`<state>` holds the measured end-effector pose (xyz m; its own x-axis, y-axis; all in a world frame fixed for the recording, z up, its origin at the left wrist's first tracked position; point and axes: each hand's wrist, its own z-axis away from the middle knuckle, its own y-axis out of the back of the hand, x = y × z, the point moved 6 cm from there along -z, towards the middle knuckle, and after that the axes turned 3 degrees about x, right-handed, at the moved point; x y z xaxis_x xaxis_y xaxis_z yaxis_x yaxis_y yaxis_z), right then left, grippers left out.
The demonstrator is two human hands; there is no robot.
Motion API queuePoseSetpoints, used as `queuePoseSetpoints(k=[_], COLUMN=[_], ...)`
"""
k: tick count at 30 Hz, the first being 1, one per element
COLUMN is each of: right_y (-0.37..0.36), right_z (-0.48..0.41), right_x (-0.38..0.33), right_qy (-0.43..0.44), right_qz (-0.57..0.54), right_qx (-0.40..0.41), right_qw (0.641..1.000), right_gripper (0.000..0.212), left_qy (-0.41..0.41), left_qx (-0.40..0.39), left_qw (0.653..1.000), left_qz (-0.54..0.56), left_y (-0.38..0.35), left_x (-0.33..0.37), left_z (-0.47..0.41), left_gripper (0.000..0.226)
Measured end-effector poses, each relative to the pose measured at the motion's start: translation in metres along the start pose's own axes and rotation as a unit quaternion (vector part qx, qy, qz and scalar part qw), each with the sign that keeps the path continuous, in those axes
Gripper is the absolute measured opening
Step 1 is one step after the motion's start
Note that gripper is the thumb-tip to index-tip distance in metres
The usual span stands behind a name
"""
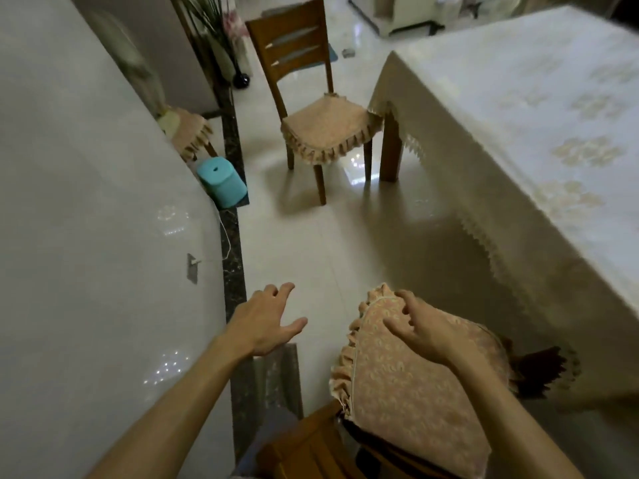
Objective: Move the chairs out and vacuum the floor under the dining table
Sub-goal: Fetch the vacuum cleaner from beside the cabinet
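The dining table (pixel 518 108) under a cream patterned cloth fills the right side. A wooden chair (pixel 304 95) with a frilled peach cushion stands at its far left corner, pulled a little away. Directly below me is a second wooden chair (pixel 411 385) with the same cushion, its seat partly under the cloth's edge. My right hand (pixel 423 328) hovers over this cushion's far corner with fingers spread, holding nothing. My left hand (pixel 268 321) is open above the bare floor to the chair's left. No vacuum is in view.
A glossy white wall (pixel 86 219) runs along the left, with a dark stone strip (pixel 233 264) at its foot. A turquoise plastic stool (pixel 221 183) and a third cushioned seat (pixel 192 133) stand against it. A vase of grasses (pixel 221 39) stands at the back.
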<state>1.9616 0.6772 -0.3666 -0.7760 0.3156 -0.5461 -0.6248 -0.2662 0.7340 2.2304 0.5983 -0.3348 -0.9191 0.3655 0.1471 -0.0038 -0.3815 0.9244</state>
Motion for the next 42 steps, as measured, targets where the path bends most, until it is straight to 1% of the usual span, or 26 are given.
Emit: queuePoseSetpoints(k=[4,7,12,15,18,21,24,27,32,39,42], right_y=[0.023,0.039,0.056,0.065,0.069,0.071,0.073,0.080,0.096,0.123,0.135], right_z=[-0.021,-0.034,-0.063,-0.088,-0.115,-0.139,-0.158,-0.175,-0.205,-0.256,-0.286], right_x=[-0.044,-0.078,-0.137,-0.164,-0.181,-0.200,-0.232,-0.272,-0.329,-0.402,-0.423], right_qy=[0.035,0.058,0.082,0.080,0.038,0.012,-0.004,0.004,0.042,0.083,0.107], right_qz=[0.053,0.083,0.105,0.100,0.102,0.113,0.102,0.105,0.119,0.127,0.123], right_qx=[0.002,0.007,0.021,0.037,0.067,0.103,0.120,0.136,0.160,0.177,0.168], right_qw=[0.998,0.995,0.991,0.991,0.992,0.988,0.988,0.985,0.979,0.972,0.972], right_gripper=[0.063,0.067,0.074,0.075,0.082,0.089,0.090,0.091,0.078,0.078,0.079], left_qy=[0.015,0.021,0.019,0.006,-0.015,-0.040,-0.051,-0.052,-0.054,-0.028,-0.016], left_qx=[0.057,0.088,0.117,0.120,0.109,0.124,0.124,0.133,0.173,0.195,0.200], left_qw=[0.998,0.996,0.993,0.993,0.994,0.991,0.991,0.990,0.983,0.980,0.979], left_qz=[0.003,0.009,0.016,0.017,0.016,0.015,0.012,0.013,0.027,0.035,0.039], left_y=[0.043,0.070,0.105,0.118,0.130,0.149,0.170,0.199,0.245,0.296,0.313], left_x=[-0.026,-0.046,-0.089,-0.120,-0.157,-0.197,-0.229,-0.252,-0.279,-0.308,-0.318], left_z=[-0.006,-0.014,-0.041,-0.068,-0.099,-0.126,-0.143,-0.156,-0.168,-0.197,-0.218], left_gripper=[0.079,0.079,0.078,0.076,0.077,0.078,0.077,0.076,0.073,0.075,0.075])
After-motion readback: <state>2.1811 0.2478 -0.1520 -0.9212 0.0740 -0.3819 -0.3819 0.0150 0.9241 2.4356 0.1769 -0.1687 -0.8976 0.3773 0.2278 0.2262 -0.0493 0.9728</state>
